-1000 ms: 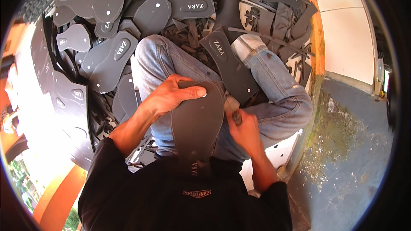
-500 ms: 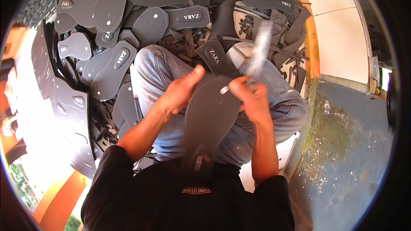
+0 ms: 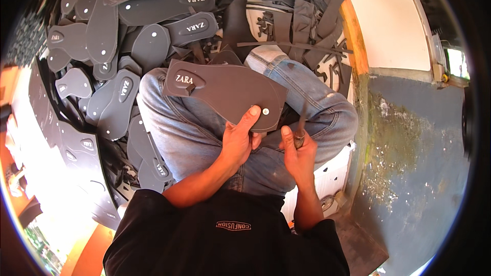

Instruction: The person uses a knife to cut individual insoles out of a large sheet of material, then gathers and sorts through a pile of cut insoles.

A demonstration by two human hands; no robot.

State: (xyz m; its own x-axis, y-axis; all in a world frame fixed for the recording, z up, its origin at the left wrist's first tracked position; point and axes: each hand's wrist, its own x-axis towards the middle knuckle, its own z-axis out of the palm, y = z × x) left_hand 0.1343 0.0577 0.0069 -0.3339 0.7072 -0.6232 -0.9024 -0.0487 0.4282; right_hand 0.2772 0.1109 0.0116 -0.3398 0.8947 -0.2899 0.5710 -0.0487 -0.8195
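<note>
My left hand (image 3: 240, 142) grips a dark grey sandal sole (image 3: 230, 89) by its wide end, with the thumb on top beside a white dot. The sole lies slanted above my crossed legs, its narrow end with a printed oval pointing to the far left. Straight, angular edges stand outside its curved outline, and a small dark scrap rests by the oval. In my right hand (image 3: 298, 151), just right of the sole, is a knife (image 3: 300, 132) held by its handle. Its thin blade points up and away, apart from the sole and slightly blurred.
Many dark soles (image 3: 153, 46) lie heaped ahead and to the left. Dark offcut strips (image 3: 302, 25) are piled beyond my right knee (image 3: 332, 117). A larger dark sheet (image 3: 84, 143) stands at the left. On the right are an orange-edged ledge (image 3: 353, 25) and a stained grey floor (image 3: 409, 138).
The sole's printed end has swung from near my body to the far left. My left hand has moved to its near edge. The knife has come down from a blurred, raised position.
</note>
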